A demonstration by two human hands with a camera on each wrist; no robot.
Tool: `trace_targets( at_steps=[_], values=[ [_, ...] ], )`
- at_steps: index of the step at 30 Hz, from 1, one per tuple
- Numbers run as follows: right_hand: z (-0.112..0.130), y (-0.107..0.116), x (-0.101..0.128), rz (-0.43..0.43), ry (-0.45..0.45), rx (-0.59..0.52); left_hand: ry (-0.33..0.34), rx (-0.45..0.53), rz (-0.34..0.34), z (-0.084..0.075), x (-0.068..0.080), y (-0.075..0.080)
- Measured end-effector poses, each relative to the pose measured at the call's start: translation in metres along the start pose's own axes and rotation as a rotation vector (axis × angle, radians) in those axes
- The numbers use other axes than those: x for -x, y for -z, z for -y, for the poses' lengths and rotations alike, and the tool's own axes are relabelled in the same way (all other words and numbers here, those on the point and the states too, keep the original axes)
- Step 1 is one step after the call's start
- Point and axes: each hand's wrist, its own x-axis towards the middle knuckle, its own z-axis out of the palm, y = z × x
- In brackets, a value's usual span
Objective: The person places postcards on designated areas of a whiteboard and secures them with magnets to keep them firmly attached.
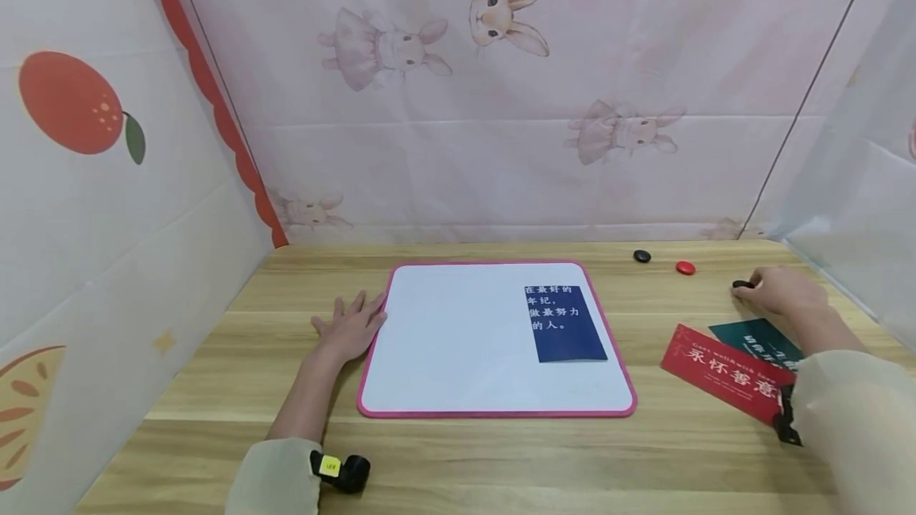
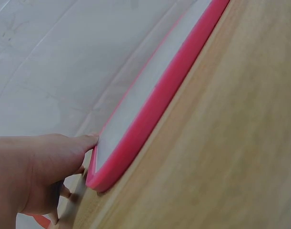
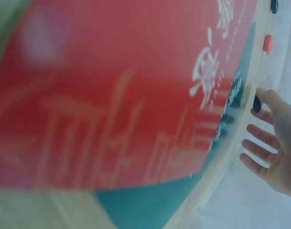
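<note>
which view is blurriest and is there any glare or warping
Right wrist view is blurriest: the red card fills it, too close to focus. Left wrist view is soft on the whiteboard edge. Head view is sharp and evenly lit, without glare, though wide-angle bending shows at its edges.

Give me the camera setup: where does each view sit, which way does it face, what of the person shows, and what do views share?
Head: on the head, looking forward and down at the table; shows both forearms, left hand flat at the whiteboard, right hand at a black magnet.
Left wrist: low by the table, looking along the left hand to the whiteboard's pink edge.
Right wrist: low over the red card, toward the right hand.
Shared: head and left wrist both show the whiteboard; head and right wrist the red card.
</note>
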Motion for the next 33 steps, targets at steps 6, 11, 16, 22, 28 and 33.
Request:
trace_targets(
  at_steps=[6,11,16,22,28,33],
  values=[
    [-0.001,0.002,0.001,-0.056,0.056,0.022,-0.003,-0.003,-0.001,0.000,0.000,0.001],
    [0.002,0.003,0.000,-0.092,0.100,0.032,0.002,-0.001,0.004,0.000,0.001,0.001],
    [0.008,0.003,0.000,-0.121,0.132,0.065,0.005,0.004,0.006,-0.001,0.002,0.001],
    [0.015,0.005,-0.002,-0.148,0.156,0.077,0.003,0.007,0.006,-0.001,0.002,0.001],
    [0.025,0.006,-0.002,-0.149,0.175,0.064,-0.001,0.009,0.004,0.001,0.001,0.000],
    [0.030,0.007,-0.001,-0.164,0.182,0.044,-0.001,0.003,0.003,0.001,0.000,0.000]
  ],
)
